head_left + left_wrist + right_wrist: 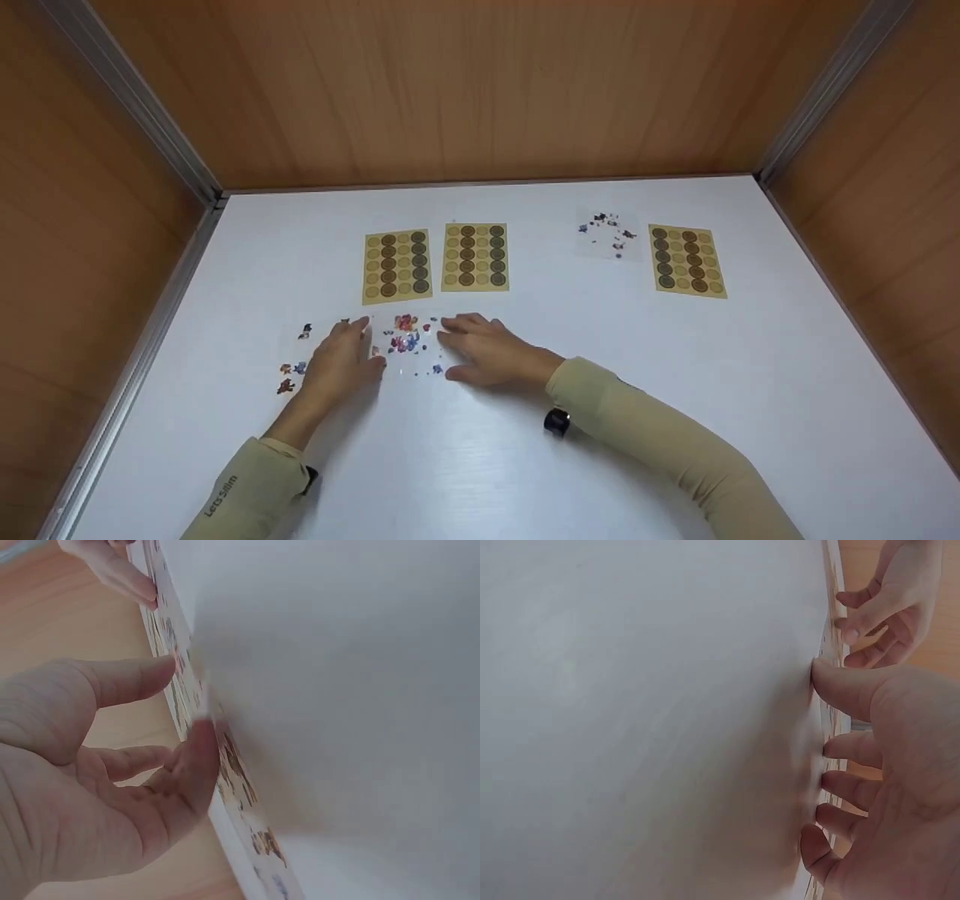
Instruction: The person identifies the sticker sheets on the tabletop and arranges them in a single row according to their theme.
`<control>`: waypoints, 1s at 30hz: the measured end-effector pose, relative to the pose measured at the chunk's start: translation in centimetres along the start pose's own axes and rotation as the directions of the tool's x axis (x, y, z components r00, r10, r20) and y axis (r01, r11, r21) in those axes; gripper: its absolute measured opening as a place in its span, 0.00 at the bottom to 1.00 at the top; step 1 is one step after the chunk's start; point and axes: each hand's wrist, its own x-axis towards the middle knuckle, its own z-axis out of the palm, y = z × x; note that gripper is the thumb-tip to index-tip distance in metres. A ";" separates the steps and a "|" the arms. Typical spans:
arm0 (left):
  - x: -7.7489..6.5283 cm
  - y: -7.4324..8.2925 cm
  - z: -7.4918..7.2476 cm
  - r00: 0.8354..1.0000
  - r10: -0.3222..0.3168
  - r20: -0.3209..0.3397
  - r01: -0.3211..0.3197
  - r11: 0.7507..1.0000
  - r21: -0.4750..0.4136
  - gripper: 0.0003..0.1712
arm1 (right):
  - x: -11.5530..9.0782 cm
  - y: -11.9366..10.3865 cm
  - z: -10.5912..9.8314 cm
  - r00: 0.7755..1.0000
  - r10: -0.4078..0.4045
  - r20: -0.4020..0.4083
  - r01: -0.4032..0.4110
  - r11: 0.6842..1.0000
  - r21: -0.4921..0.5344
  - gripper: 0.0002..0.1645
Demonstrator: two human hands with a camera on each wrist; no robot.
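Note:
A clear sheet with small red, pink and blue pictures [406, 343] lies flat on the white table between the two hands. My left hand [340, 367] rests its fingertips at the sheet's left edge, thumb apart from the other fingers. At the right edge, the fingertips of my right hand [491, 351] touch down with fingers spread. Under and beside the left hand is another clear sheet with brown, orange and blue figures [286, 386], partly hidden by that hand. The left wrist view shows the left fingers [199, 757] bent lightly against the surface.
Two tan sheets of round stickers, one left [397, 266] and one beside it [475, 257], lie behind the hands. Farther right are a clear sheet with tiny dark pictures [616, 246] and a third tan sheet [688, 260]. Wooden panels [480, 90] enclose the table's back and sides.

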 end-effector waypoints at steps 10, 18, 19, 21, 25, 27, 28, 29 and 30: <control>-1.4 0.4 0.8 0.978 0.181 0.099 -0.199 0.955 0.218 0.39 | -0.2 -0.1 -0.2 1.000 0.007 -0.010 -0.006 1.000 0.031 0.41; -1.7 0.4 0.8 0.975 0.158 0.157 -0.193 0.951 0.240 0.40 | 0.1 -0.3 0.0 1.000 -0.007 -0.012 0.007 0.999 0.032 0.42; -1.7 0.5 0.8 0.974 0.155 0.163 -0.192 0.950 0.244 0.40 | 0.1 -0.3 0.0 1.000 -0.007 -0.010 0.008 1.000 0.029 0.42; -1.7 0.5 0.7 0.974 0.149 0.170 -0.189 0.950 0.247 0.40 | 0.2 -0.3 0.0 1.000 -0.005 -0.008 0.006 1.000 0.022 0.42; -1.7 0.6 0.6 0.974 0.139 0.178 -0.181 0.951 0.249 0.40 | 0.3 -0.4 -0.1 1.000 0.008 0.000 -0.008 1.000 0.011 0.42; -1.7 0.7 0.6 0.974 0.133 0.181 -0.176 0.953 0.247 0.40 | 0.4 -0.5 -0.2 1.000 0.012 0.002 -0.012 1.000 0.008 0.42; -1.6 0.7 0.6 0.975 0.129 0.182 -0.173 0.953 0.249 0.40 | 0.4 -0.5 -0.2 1.000 0.013 0.004 -0.014 1.000 0.009 0.42; -1.6 0.7 0.6 0.975 0.126 0.182 -0.170 0.953 0.250 0.40 | 0.4 -0.5 -0.2 1.000 0.013 0.006 -0.013 1.000 0.007 0.43; -1.6 0.7 0.6 0.975 0.124 0.183 -0.168 0.954 0.249 0.40 | 0.4 -0.4 -0.2 1.000 0.013 0.007 -0.013 1.000 0.009 0.43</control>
